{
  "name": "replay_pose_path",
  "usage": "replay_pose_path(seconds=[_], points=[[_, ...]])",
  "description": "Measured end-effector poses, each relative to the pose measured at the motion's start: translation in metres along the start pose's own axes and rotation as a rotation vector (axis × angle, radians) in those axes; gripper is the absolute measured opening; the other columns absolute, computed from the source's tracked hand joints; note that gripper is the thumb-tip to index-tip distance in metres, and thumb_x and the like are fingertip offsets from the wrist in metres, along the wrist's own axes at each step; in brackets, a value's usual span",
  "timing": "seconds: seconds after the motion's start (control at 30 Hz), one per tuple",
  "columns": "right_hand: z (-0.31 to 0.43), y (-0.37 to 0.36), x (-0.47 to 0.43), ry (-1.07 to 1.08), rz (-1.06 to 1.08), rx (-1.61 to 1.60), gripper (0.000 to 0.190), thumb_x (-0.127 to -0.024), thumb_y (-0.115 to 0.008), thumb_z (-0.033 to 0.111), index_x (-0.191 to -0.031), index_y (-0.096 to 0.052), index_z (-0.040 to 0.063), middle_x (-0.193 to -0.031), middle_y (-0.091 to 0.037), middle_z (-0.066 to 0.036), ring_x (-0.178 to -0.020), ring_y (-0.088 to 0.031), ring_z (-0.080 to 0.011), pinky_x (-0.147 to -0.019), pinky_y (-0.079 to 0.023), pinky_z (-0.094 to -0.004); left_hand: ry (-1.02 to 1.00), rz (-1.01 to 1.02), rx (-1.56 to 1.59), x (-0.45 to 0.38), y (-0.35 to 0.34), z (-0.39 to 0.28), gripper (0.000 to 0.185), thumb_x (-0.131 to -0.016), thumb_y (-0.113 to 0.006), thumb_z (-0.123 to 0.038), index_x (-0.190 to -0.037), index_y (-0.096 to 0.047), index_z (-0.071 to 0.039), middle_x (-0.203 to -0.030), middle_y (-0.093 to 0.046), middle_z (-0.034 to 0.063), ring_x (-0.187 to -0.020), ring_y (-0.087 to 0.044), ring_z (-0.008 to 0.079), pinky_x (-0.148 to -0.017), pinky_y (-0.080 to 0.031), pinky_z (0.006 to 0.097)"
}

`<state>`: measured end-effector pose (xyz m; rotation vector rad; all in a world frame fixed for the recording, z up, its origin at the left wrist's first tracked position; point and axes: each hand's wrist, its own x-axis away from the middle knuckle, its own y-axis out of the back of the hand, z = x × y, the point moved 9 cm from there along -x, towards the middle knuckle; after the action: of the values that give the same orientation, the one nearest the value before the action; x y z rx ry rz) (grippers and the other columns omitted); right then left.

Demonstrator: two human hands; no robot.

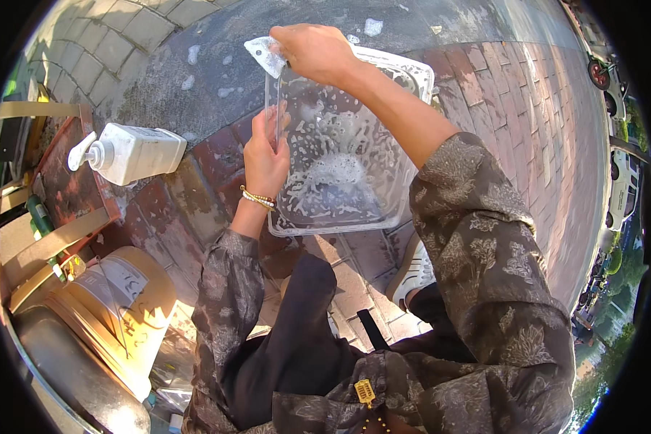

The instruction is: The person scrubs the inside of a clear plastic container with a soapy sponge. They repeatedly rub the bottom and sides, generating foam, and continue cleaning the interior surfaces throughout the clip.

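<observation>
My left hand point(268, 154), with beaded bracelets at its wrist, grips the left side wall of a clear plastic container point(342, 190). Foam and water drops cover much of the container's surface. At its upper left corner my right hand point(320, 54) is closed on a white, foamy cloth or sponge point(266, 54); which of the two I cannot tell. The fingertips of the right hand are partly hidden. To the left of the container a white pump bottle point(141, 153) lies on its side, its pump pointing left.
Patches of foam point(373, 27) dot the wet dark ground beyond the container. At the left stand a wooden-slatted frame point(59, 236) with a green bottle point(40, 214), a yellowish bucket point(135, 293) and a dark rounded metal vessel point(76, 363). A shoe point(415, 274) rests on the brick paving.
</observation>
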<state>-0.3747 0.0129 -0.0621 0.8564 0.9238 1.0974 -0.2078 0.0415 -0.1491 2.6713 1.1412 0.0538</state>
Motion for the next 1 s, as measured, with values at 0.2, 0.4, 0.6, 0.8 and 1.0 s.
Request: replay_pose_path(seconds=[0.2,0.4,0.6,0.8,1.0], points=[[-0.050,0.005,0.001,-0.328,-0.033,0.011,0.028,-0.100,-0.048,0.038,-0.093,-0.059,0.013,-0.085,-0.068,-0.012,-0.086,-0.065,-0.0365,-0.073,-0.048,-0.0503,0.035,0.121,-0.207,0.043,0.018,0.000,0.052,-0.086,-0.057,0.006,-0.136,-0.042,0.001,-0.135,-0.058,0.0211,-0.119,-0.061,0.0335,-0.094,-0.052,0.0366],[-0.005,-0.038,0.010,0.069,-0.327,0.034,0.021,-0.092,-0.060,0.016,-0.110,-0.069,0.013,-0.136,-0.059,0.004,-0.132,-0.048,-0.0222,-0.101,-0.047,-0.0411,0.267,0.130,0.089,0.077,0.017,0.028,0.043,-0.089,-0.051,0.011,-0.131,-0.042,0.006,-0.136,-0.059,0.0167,-0.124,-0.059,0.0241,-0.101,-0.047,0.0314],[0.106,-0.108,0.086,0.167,0.047,-0.367,0.028,-0.092,-0.060,0.013,-0.119,-0.064,0.008,-0.146,-0.050,-0.005,-0.144,-0.035,-0.0253,-0.117,-0.034,-0.0446,0.344,0.027,-0.036,0.075,0.042,0.038,0.043,-0.088,-0.056,0.009,-0.129,-0.045,0.006,-0.120,-0.067,0.0166,-0.111,-0.067,0.0224,-0.093,-0.051,0.0309],[0.018,-0.068,0.007,0.082,-0.245,-0.054,0.033,-0.097,-0.053,0.015,-0.129,-0.059,0.007,-0.151,-0.044,-0.007,-0.144,-0.033,-0.0270,-0.111,-0.040,-0.0411,0.297,0.015,0.103,0.083,0.020,0.031,0.039,-0.088,-0.052,0.012,-0.125,-0.045,0.006,-0.131,-0.061,0.0205,-0.116,-0.064,0.0257,-0.095,-0.050,0.0311],[0.059,-0.099,0.079,-0.046,-0.143,-0.551,0.067,-0.095,-0.049,0.008,-0.155,-0.019,0.004,-0.162,-0.008,-0.022,-0.150,-0.007,-0.0412,-0.122,-0.014,-0.0449,0.183,-0.058,-0.043,0.082,0.025,0.025,0.034,-0.087,-0.059,0.004,-0.121,-0.051,0.005,-0.112,-0.068,0.0243,-0.103,-0.069,0.0352,-0.082,-0.054,0.0373]])
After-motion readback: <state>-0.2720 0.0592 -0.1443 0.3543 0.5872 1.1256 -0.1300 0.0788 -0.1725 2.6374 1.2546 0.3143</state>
